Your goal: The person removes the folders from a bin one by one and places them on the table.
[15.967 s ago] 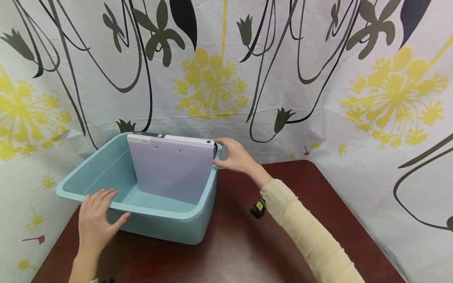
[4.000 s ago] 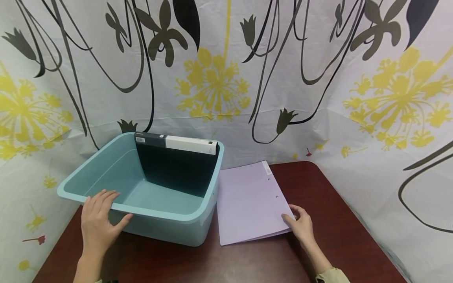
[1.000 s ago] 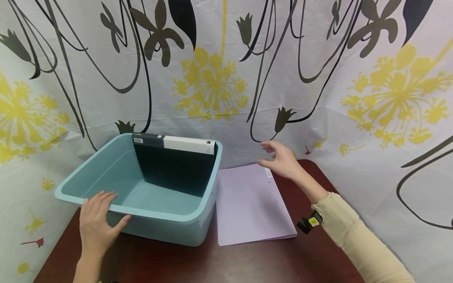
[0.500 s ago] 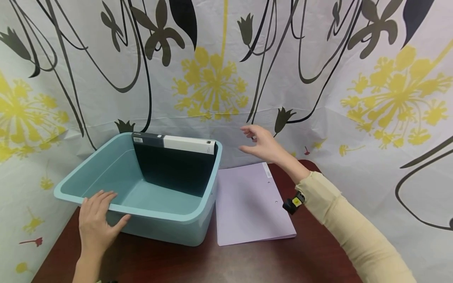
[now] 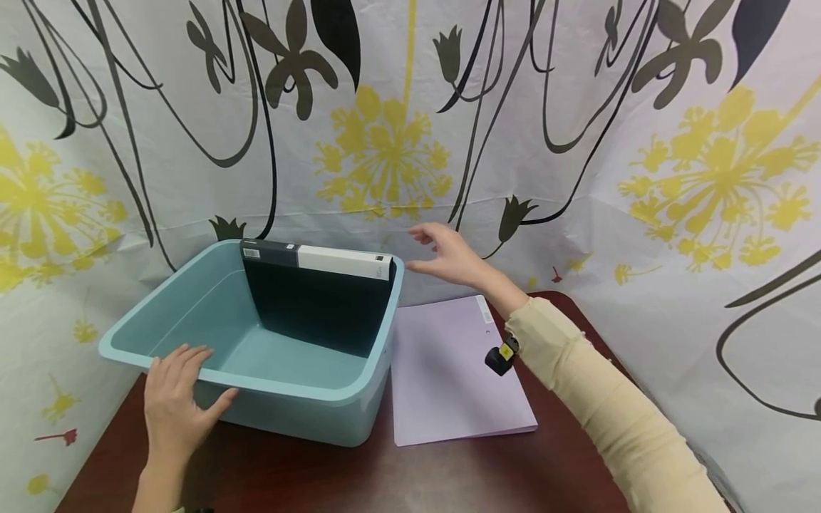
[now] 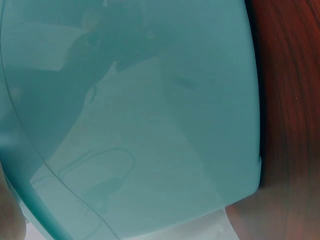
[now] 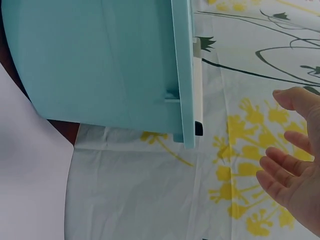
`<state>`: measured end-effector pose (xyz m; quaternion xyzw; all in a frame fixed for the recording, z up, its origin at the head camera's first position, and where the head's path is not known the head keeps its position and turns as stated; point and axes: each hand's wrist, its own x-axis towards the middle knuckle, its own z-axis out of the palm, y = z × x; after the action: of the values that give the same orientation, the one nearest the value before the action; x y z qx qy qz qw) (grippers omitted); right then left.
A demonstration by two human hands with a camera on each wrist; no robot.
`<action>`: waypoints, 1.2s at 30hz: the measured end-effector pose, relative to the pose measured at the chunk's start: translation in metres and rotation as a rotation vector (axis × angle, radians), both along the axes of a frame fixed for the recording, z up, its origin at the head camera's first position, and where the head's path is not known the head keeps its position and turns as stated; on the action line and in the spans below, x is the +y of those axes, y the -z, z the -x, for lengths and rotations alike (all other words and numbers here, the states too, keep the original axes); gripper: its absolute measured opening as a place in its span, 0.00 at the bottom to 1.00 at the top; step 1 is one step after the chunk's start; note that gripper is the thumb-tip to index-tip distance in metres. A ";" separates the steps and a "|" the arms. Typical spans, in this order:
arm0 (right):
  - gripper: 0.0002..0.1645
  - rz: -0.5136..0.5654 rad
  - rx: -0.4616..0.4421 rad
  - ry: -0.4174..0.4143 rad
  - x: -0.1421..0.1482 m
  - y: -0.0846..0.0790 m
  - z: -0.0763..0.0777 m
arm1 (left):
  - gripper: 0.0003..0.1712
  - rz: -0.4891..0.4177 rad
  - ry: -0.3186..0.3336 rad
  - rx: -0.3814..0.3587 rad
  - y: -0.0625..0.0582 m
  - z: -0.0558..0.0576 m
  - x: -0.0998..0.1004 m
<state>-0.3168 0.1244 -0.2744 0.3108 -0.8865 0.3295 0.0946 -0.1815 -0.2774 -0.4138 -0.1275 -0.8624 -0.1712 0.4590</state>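
Observation:
A pale blue plastic tub (image 5: 288,413) sits on the left of the table. My left hand (image 5: 176,406) holds its front rim, fingers over the edge and thumb outside; the left wrist view shows mostly the tub's wall (image 6: 150,125). Upright at the back inside leans a dark binder (image 5: 314,303) with a black and white spine. My right hand (image 5: 449,253) hovers just beyond the tub's back right corner, fingers spread and bent, holding nothing; the right wrist view also shows this hand (image 7: 295,160) apart from the tub. A lilac file folder (image 5: 455,370) lies flat right of the tub.
The dark red wooden table (image 5: 410,477) carries everything. Behind it and along both sides hangs a white cloth (image 5: 385,43) with yellow, grey and black flower prints. A small black wrist camera (image 5: 500,358) sits at my right sleeve cuff.
Earlier the lilac folder stood in the tub before the binder; it was then laid on the table at right. Over the last second my right hand moves left toward the tub's back corner.

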 end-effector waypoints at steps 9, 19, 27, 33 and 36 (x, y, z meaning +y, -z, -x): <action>0.33 0.052 -0.044 0.011 -0.015 0.005 0.013 | 0.51 0.006 -0.007 0.006 0.000 0.001 0.000; 0.35 0.013 -0.097 -0.011 -0.035 0.017 0.026 | 0.51 0.000 -0.012 0.005 0.001 0.002 0.000; 0.35 0.004 -0.066 -0.027 -0.045 0.023 0.034 | 0.51 -0.007 -0.008 0.008 0.002 0.003 0.000; 0.35 0.009 -0.073 -0.020 -0.049 0.031 0.040 | 0.51 -0.006 -0.004 0.020 0.002 0.004 0.000; 0.35 0.017 -0.070 -0.021 -0.052 0.036 0.042 | 0.51 -0.008 -0.005 0.015 0.003 0.003 -0.001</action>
<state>-0.3588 0.0728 -0.3100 0.3078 -0.8831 0.3485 0.0626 -0.1848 -0.2782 -0.4164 -0.1250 -0.8585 -0.1726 0.4664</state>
